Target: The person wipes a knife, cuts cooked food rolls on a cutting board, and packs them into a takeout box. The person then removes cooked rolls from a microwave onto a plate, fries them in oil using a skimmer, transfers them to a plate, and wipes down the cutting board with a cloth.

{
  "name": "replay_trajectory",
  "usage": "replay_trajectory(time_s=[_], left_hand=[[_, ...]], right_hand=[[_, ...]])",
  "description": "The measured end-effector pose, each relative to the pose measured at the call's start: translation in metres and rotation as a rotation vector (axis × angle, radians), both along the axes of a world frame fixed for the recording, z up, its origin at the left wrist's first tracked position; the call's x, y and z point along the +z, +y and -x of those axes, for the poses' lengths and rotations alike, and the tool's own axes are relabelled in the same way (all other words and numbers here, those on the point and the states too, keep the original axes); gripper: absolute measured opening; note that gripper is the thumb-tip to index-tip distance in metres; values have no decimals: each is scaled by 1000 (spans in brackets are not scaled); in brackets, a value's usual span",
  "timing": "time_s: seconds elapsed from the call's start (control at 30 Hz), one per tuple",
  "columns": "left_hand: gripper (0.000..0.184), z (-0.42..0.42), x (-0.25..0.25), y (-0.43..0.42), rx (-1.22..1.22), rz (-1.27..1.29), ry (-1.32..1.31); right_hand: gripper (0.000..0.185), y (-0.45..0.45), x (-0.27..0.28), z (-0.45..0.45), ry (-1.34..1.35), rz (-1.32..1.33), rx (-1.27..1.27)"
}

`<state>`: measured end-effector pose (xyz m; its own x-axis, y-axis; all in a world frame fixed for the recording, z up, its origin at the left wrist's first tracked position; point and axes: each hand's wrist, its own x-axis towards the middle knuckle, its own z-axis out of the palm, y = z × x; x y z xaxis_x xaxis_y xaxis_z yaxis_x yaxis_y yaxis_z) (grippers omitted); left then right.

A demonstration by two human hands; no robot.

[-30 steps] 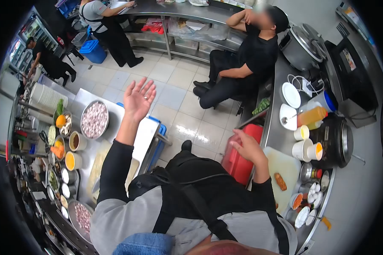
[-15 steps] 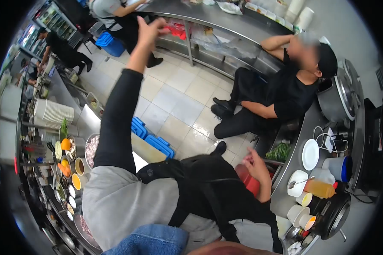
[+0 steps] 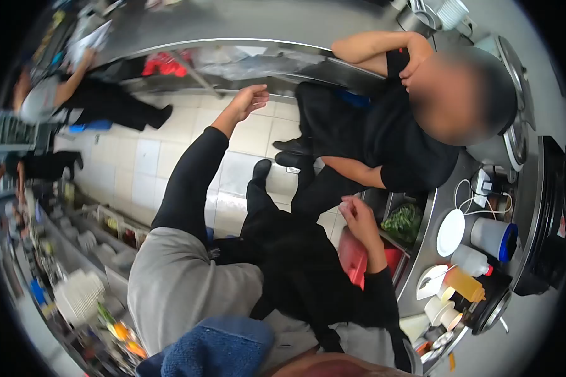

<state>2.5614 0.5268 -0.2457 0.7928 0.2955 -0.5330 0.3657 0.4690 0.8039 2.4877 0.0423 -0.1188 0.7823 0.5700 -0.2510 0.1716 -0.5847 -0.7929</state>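
My left hand (image 3: 249,102) is stretched forward over the tiled floor (image 3: 233,188), fingers apart and holding nothing. Lower on the right, my right hand (image 3: 360,220) hangs in the air with bent fingers; whether anything is in it cannot be made out. It is nearest to a red container (image 3: 352,254) and to leafy greens (image 3: 403,222) on a low shelf. In front of me a person in black (image 3: 396,132) sits with one hand raised to the face and the other arm resting on the lap.
A steel counter (image 3: 233,22) runs across the back, with bags beneath. On the right counter are a white plate (image 3: 451,232), a yellow squeeze bottle (image 3: 464,284) and a blue-rimmed tub (image 3: 489,237). Two people stand far left. Stacked bowls (image 3: 80,296) are lower left.
The view has swung and moved toward the seated person, who looks larger. My left hand has dropped from its raised position. The prep table on the left has mostly left the view.
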Motion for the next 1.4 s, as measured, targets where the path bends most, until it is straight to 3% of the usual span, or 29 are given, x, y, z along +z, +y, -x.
replay_trajectory(time_s=[0.07, 0.2, 0.27, 0.33, 0.4, 0.67, 0.9, 1.03, 1.4], left_hand=[[40, -78, -56, 20, 31, 7, -86], [42, -201, -148, 59, -166, -668, -42], [45, -246, -196, 77, -299, -1081, -50], [44, -268, -222, 81, -395, -1238, -28], [44, -288, -236, 76, -455, -1292, -10], [44, -305, -257, 80, -523, -1344, 24], [43, -299, -257, 83, -467, -1268, -11], [43, -291, -250, 85, -393, -1084, -68], [42, -299, -246, 59, -255, 86, -241]], right_hand=[[20, 10, -39, 5, 16, -43, -314], [19, 8, -127, 75, 292, -302, -867], [18, 43, -125, 90, 415, -173, -905], [17, 80, -130, 105, 487, -94, -874], [17, 104, -140, 107, 489, 15, -797], [16, 124, -186, 130, 641, -81, -997], [14, 112, -199, 152, 681, -115, -1046], [15, 105, -201, 165, 716, -148, -1050], [19, 79, -217, 208, 922, -28, -1073]])
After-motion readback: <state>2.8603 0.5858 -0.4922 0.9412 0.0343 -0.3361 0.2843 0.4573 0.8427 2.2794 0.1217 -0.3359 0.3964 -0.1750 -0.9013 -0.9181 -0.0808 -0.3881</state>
